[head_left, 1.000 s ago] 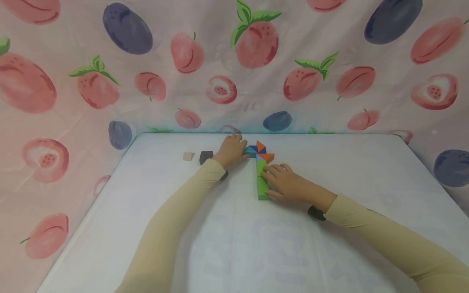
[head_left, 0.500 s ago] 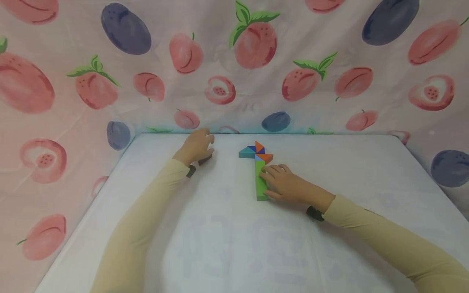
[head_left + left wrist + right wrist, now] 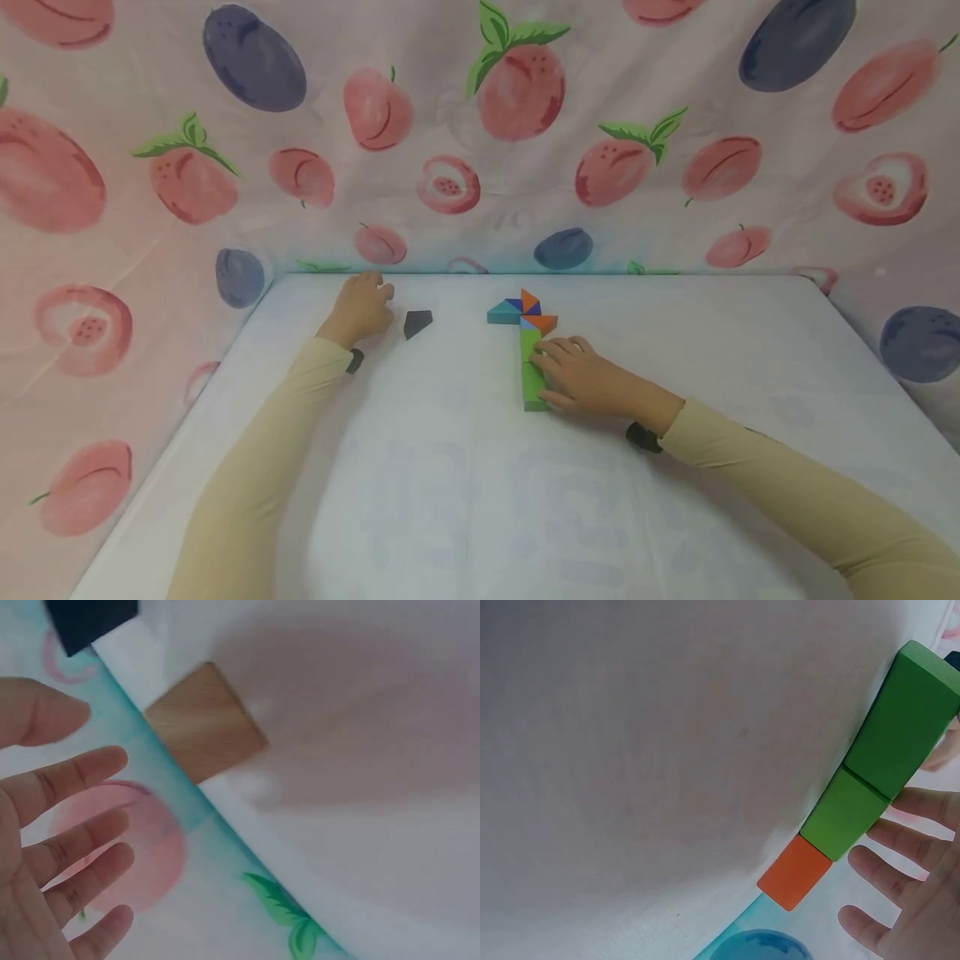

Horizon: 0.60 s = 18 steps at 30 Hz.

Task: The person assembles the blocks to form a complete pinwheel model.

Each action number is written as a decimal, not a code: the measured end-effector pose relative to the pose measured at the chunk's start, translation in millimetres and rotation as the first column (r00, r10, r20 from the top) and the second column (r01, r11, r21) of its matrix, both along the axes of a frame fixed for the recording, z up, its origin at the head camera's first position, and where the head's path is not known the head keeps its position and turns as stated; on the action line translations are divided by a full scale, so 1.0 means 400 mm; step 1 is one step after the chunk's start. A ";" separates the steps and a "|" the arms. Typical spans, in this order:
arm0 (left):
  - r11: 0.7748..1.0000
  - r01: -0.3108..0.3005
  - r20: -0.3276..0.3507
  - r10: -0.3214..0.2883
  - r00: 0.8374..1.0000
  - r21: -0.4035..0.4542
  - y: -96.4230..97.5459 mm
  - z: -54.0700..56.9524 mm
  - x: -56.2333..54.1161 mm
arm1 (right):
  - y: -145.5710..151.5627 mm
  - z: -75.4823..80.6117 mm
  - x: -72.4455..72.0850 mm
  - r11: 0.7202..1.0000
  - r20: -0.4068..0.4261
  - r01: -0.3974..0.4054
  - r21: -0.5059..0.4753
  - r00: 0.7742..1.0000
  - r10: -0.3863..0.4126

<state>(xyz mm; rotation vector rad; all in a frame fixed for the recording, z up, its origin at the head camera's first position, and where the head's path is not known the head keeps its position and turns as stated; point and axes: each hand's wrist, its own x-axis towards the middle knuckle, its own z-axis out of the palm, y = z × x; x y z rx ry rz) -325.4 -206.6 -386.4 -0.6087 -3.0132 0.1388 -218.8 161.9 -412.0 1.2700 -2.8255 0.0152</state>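
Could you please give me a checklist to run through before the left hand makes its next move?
1. Left hand free: ok, fingers spread, holding nothing.
2. Wood block gripped: not ok, the left wrist view shows it untouched.
3. Black block clear of the left hand: ok, a gap shows between them.
4. Right hand at the green blocks: ok, fingers against their side.
5. Green blocks end to end: ok.
6. Wood block's place in the head view: cannot tell, not visible there.
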 end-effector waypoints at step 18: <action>0.988 -0.135 0.002 0.135 0.991 -0.074 -0.037 -0.062 0.011 | 0.003 -0.003 -0.001 1.000 -0.006 -0.003 -0.002 1.000 0.003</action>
